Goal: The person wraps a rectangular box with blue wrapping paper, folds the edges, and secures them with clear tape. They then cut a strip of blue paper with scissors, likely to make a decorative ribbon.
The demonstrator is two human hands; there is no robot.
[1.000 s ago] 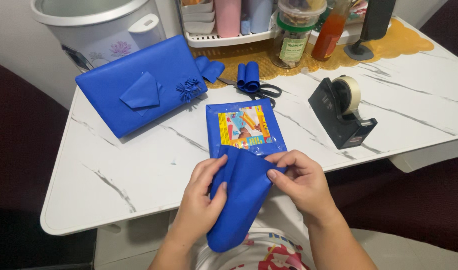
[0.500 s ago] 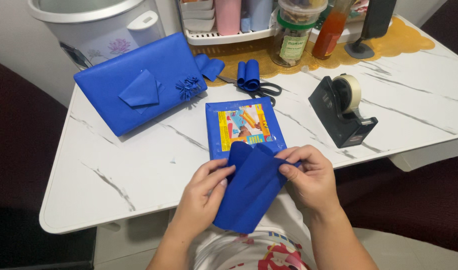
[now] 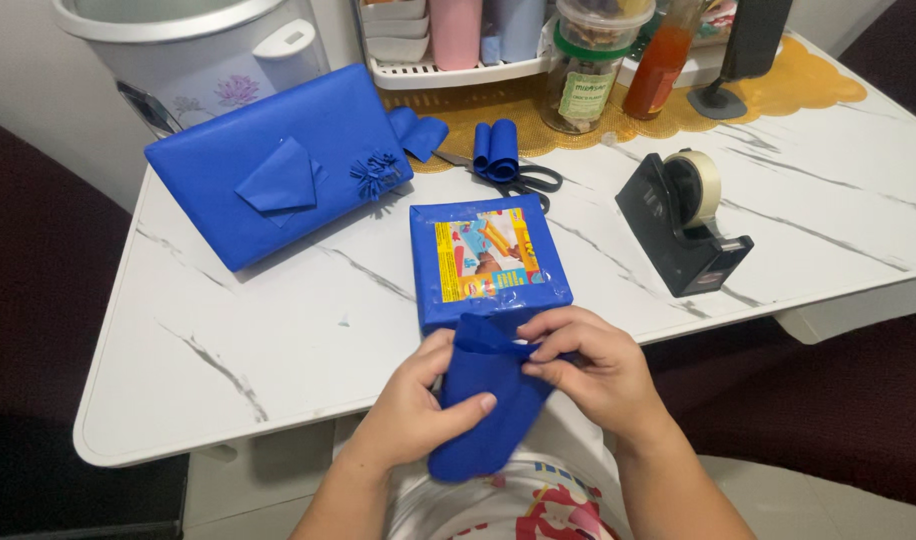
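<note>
2 hands work over the near edge of the white marble table [image 3: 278, 340], below a big blue wrapped parcel [image 3: 278, 165] and a smaller blue box [image 3: 490, 262]. The blue paper sheet [image 3: 483, 420] looks light and creasable, best pinched at its edges. The left hand [image 3: 418, 405] clasps its side; the right hand [image 3: 588, 365] pinches the top, apparently folding it. 1 second earlier the sheet lay flatter, less gathered.
</note>
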